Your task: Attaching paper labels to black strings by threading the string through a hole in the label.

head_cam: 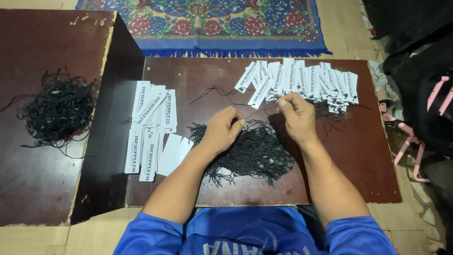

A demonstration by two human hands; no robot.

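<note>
My left hand (222, 128) and my right hand (296, 114) are raised a little over a low dark brown table (358, 160), both pinched on a thin black string that runs between them. Under my hands lies a heap of black strings (250, 153). A spread row of white paper tags (302, 80) with strings attached lies at the far edge, just beyond my right hand. A pile of white tags without strings (151, 127) lies at the table's left side. One loose black string (214, 92) curls on the table beyond my left hand.
A second, taller brown table (33, 165) stands to the left with a tangle of black strings (59, 108) on it. A patterned blue rug (222, 23) lies beyond the table. Dark cloth and pink hangers (415, 141) lie on the floor at right.
</note>
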